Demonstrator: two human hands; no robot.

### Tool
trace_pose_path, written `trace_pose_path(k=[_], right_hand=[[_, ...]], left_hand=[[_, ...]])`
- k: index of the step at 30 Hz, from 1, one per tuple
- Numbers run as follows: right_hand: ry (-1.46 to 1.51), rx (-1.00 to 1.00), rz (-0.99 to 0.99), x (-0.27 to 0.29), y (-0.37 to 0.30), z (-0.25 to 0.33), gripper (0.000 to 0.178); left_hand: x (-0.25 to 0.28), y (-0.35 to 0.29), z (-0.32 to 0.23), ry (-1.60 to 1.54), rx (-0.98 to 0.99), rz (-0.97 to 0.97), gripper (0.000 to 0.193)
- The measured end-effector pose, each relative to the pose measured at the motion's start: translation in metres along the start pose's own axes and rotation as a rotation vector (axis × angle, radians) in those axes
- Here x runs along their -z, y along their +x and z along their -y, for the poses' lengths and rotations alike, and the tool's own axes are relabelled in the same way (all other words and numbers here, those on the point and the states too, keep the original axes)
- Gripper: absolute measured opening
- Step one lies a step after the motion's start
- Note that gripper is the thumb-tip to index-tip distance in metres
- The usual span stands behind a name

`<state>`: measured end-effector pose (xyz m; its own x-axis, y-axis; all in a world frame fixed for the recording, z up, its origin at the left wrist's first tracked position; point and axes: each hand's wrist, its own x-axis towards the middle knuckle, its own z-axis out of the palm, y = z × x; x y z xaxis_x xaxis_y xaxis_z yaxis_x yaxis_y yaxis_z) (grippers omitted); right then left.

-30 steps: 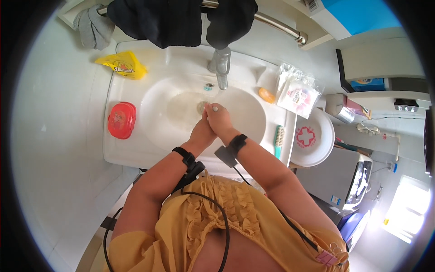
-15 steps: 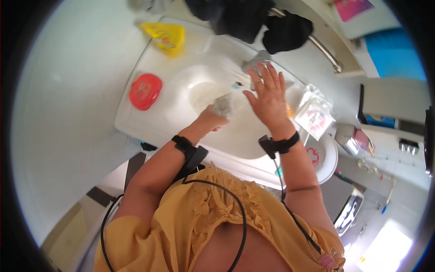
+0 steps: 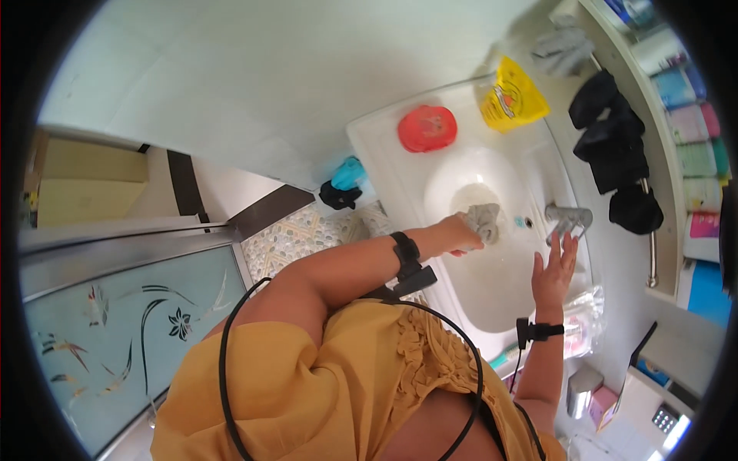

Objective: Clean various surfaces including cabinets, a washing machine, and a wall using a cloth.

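My left hand is closed around a bunched grey cloth, whose exact kind I cannot make out. Both are over the basin of a white sink. On the sink's far right side stands a metal tap. My right hand reaches up to it with fingers spread and holds nothing. The fingertips overlap the tap in view; whether they touch it I cannot tell. A small drain or overflow hole shows between cloth and tap.
A red soap box and a yellow pouch sit on the sink's rim. Black cloth items and a grey one hang on a rail behind the tap. Clear plastic bags lie beside my right wrist. Packets line a shelf.
The view has turned, so the sink now appears farther right and a frosted glass panel shows at left. My left hand keeps the grey cloth; my right stays spread by the tap.
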<state>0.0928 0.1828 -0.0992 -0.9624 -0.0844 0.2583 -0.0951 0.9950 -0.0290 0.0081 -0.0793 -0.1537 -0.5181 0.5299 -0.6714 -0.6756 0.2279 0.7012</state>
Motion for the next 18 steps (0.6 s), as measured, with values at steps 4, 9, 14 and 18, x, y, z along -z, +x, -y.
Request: trace_pose_path(k=[4, 9, 14, 18], right_hand=[[0.007, 0.072, -0.051, 0.020, 0.006, 0.041, 0.069], [1.002, -0.073, 0.134, 0.017, 0.016, 0.118, 0.086], [1.923, -0.371, 0.299, 0.031, 0.059, 0.187, 0.115], [1.660, 0.048, 0.431, 0.062, 0.065, 0.209, 0.087]], left_hand=[[0.008, -0.020, 0.004, -0.222, -0.049, 0.073, 0.029], [0.005, -0.053, 0.005, -0.647, -0.090, 0.554, 0.028], [0.018, -0.099, 0.007, -0.800, -0.089, 0.727, 0.029], [0.044, -0.144, 0.003, -0.729, -0.171, 0.703, 0.029]])
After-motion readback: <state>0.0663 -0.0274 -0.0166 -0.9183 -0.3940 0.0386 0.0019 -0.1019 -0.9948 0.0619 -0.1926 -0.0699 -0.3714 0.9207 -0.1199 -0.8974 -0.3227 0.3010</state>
